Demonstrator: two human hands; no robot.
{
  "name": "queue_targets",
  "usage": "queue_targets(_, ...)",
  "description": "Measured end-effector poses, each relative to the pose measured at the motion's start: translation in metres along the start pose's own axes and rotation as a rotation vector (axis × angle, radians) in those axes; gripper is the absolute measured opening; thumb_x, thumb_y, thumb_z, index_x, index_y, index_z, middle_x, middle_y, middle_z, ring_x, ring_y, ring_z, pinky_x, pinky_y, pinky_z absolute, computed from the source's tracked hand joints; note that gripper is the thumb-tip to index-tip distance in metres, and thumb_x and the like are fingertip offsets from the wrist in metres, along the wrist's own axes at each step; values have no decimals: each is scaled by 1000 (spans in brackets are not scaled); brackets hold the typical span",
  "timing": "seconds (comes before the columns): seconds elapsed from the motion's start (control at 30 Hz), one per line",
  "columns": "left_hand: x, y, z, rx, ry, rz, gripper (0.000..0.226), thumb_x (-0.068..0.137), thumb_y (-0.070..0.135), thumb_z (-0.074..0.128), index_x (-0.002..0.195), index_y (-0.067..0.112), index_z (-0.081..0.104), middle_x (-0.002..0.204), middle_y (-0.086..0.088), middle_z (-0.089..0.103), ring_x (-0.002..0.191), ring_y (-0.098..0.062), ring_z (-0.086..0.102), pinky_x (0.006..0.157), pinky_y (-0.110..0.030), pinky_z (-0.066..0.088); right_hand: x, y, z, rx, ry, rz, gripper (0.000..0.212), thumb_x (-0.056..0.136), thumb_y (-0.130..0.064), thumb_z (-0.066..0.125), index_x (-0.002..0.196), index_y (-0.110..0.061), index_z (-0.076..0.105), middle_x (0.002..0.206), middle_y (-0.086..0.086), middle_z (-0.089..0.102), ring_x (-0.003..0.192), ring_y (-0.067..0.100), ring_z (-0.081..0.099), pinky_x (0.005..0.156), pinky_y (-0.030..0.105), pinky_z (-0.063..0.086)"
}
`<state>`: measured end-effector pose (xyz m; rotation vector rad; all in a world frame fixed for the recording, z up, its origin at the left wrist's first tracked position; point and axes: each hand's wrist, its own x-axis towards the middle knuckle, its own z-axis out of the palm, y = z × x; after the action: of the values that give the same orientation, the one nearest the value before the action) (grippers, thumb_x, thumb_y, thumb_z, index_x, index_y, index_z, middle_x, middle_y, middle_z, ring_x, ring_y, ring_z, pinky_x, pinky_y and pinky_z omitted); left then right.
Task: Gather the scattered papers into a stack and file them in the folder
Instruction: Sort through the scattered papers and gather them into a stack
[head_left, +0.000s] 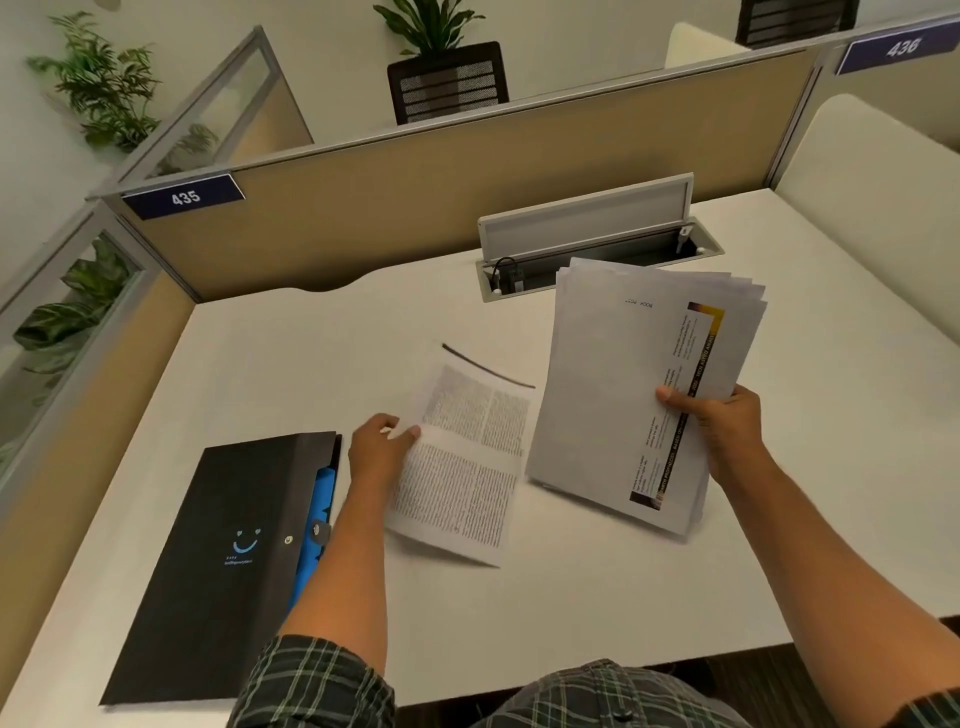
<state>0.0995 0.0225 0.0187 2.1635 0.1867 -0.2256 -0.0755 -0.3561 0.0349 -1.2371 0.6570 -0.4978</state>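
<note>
My right hand (724, 431) grips a fanned stack of white papers (618, 384) by its right edge and holds it tilted above the white desk (311, 353). The top sheet carries a black and yellow band along one side. My left hand (379, 449) pinches the left edge of a single printed sheet (467, 467) with two columns of text, lifted slightly off the desk at centre. A black folder (218, 561) with a blue smiley lies shut at the left front, with blue dividers (317, 519) poking out of its right edge.
An open cable tray (592, 260) with its grey lid raised sits at the back of the desk, just behind the stack. Tan partition walls (467, 192) close off the back and left. The desk's front edge runs near my body.
</note>
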Motion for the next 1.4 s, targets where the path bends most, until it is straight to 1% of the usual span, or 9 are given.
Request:
queue_targets(0.23, -8, 44, -7, -771, -8, -61, 10, 92, 14, 77, 96, 15, 68, 95, -2, 78, 91, -23, 75, 77, -38, 64, 4, 0, 3, -15, 35, 56, 39, 72, -5, 90, 107, -15, 75, 102, 4, 80, 85, 28, 79, 71, 46, 65)
queue_targets(0.57, -51, 68, 57, -319, -181, 261, 24, 95, 31, 74, 82, 20, 56, 81, 8, 68, 65, 0, 65, 56, -14, 52, -12, 6, 48, -44, -86, 132, 37, 57, -11, 83, 93, -15, 76, 85, 1, 80, 81, 25, 77, 61, 34, 61)
queue_targets(0.73, -61, 64, 68, -343, -144, 169, 39, 89, 43, 78, 107, 25, 49, 104, -4, 72, 90, -18, 73, 68, -25, 61, -19, 6, 57, -23, -153, 188, 27, 63, -23, 80, 88, -12, 77, 86, 10, 79, 80, 30, 77, 67, 41, 63)
queue_targets(0.8, -62, 66, 65, -422, -219, 67, 63, 81, 51, 84, 125, 27, 46, 107, 2, 74, 90, -13, 75, 66, -22, 61, -21, 3, 59, -14, -179, 196, 17, 64, -26, 81, 79, -17, 80, 85, 11, 79, 78, 29, 77, 65, 40, 64)
queue_targets(0.9, -56, 64, 57, -497, -442, -20, 81, 66, 57, 88, 131, 16, 60, 116, -7, 77, 102, -27, 76, 86, -45, 64, -25, -4, 64, -16, -221, 186, 11, 67, -26, 82, 75, -20, 80, 87, 13, 79, 77, 29, 78, 63, 40, 64)
queue_targets(1.0, -55, 65, 51, -439, -571, 17, 77, 59, 56, 89, 123, 20, 69, 112, -2, 80, 105, -27, 76, 83, -42, 64, -30, -10, 67, -50, -280, 147, 27, 66, -35, 82, 84, -16, 78, 89, 12, 79, 87, 36, 77, 61, 37, 62)
queue_targets(1.17, -57, 71, 51, -406, -407, 111, 61, 65, 50, 90, 117, 25, 71, 109, 4, 79, 101, -17, 75, 82, -34, 63, -35, -22, 71, 124, -396, 87, 44, 92, -62, 51, 110, -31, 77, 112, 7, 77, 101, 32, 75, 75, 40, 63)
queue_targets(1.23, -59, 72, 51, -446, -373, 132, 52, 73, 43, 90, 118, 23, 71, 109, 3, 79, 101, -18, 75, 82, -35, 64, -39, -28, 74, 105, -459, 16, 52, 81, -68, 66, 117, -32, 75, 120, 7, 75, 107, 28, 74, 82, 42, 63)
queue_targets(1.4, -67, 84, 43, -542, -409, 322, 31, 77, 32, 86, 106, 41, 76, 108, 6, 78, 104, -17, 73, 79, -34, 64, -41, -36, 77, -53, -437, -250, 34, 67, -38, 86, 99, -45, 77, 107, -4, 77, 102, 25, 74, 80, 46, 64)
